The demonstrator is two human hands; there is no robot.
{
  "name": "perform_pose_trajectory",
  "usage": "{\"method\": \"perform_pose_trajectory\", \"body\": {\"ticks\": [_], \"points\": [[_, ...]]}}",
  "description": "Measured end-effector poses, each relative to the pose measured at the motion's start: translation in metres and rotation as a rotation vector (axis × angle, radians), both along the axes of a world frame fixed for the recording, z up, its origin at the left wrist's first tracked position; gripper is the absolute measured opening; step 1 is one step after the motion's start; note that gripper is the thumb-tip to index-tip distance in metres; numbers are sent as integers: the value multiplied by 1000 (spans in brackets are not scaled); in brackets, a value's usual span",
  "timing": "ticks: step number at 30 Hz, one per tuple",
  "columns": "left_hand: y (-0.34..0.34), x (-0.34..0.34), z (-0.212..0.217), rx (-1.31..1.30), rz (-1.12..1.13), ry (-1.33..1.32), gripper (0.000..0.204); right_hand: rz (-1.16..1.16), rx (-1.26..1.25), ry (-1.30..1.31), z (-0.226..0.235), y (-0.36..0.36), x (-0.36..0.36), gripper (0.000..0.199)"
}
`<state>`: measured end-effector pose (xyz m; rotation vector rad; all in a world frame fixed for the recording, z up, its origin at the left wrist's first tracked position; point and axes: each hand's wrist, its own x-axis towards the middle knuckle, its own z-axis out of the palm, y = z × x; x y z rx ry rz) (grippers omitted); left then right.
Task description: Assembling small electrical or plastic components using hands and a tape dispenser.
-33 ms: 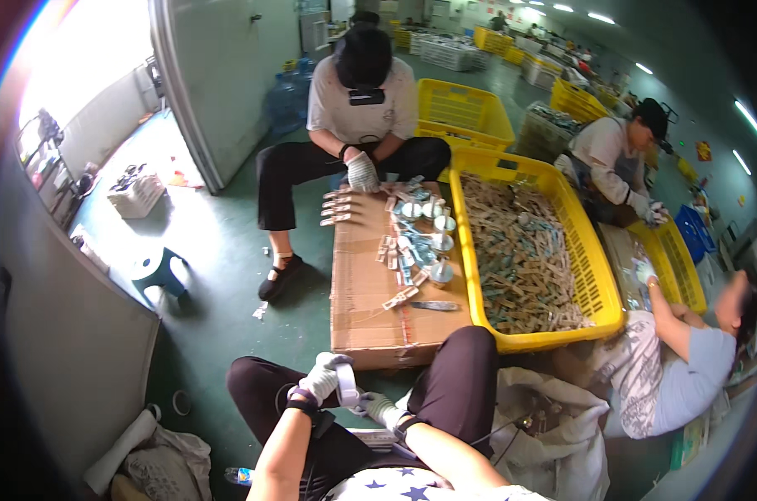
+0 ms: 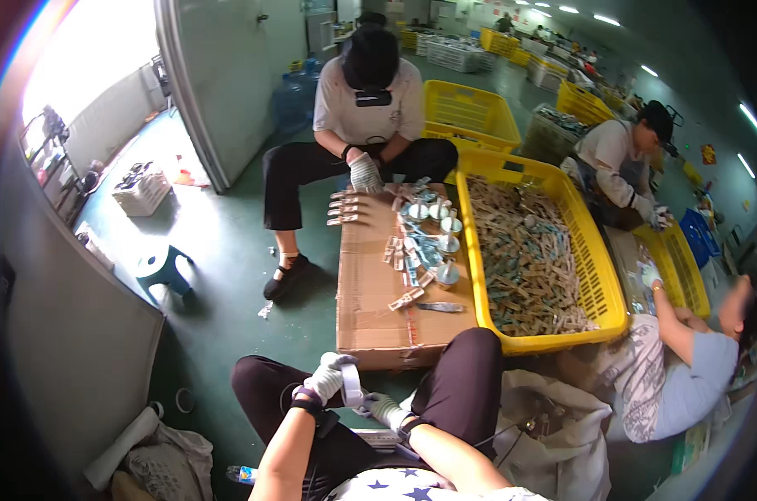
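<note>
My left hand (image 2: 327,380), in a pale knitted glove, is closed round a white ring-shaped roll (image 2: 351,386), held on edge above my lap. Close to the roll's lower edge is my right hand (image 2: 384,408), also gloved, its fingers bent together. What they pinch, if anything, is too small to tell. Just beyond my knees stands a cardboard box (image 2: 366,305). On it lie small flat wooden pieces (image 2: 406,298), several round white-topped items (image 2: 447,274) among light-blue pieces, and a slim grey tool (image 2: 439,307).
A yellow crate (image 2: 548,341) full of wooden and bluish pieces stands right of the box. Across sits a person with a gloved hand (image 2: 364,174) at the box. Two people work at the right. A white sack (image 2: 575,417) lies by my right knee; a green stool (image 2: 163,269) stands left.
The whole picture has shifted slightly to the right. My hands keep the same pose, and the roll stays in my left hand.
</note>
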<state>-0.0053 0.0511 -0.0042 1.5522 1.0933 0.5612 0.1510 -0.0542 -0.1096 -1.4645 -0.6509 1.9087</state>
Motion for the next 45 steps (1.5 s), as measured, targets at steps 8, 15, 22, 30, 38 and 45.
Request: {"method": "perform_pose_trajectory", "body": {"ticks": [8, 15, 22, 30, 38, 45], "points": [[-4, -2, 7, -261, 151, -105, 13, 78, -4, -86, 20, 0, -4, 17], [3, 1, -5, -275, 143, -158, 15, 51, 31, 25, -2, 3, 1, 13], [1, 1, -4, -242, 127, -167, 17, 47, 3, 18, -3, 2, 2, 18], [2, 0, -2, -318, 155, -180, 16, 82, -36, 52, -7, 2, 4, 24], [0, 1, 2, -299, 159, -158, 17, 97, -34, -57, 9, 2, 1, 20], [1, 0, 8, -311, 144, -123, 20, 103, 3, -75, 17, 0, 1, 16]]}}
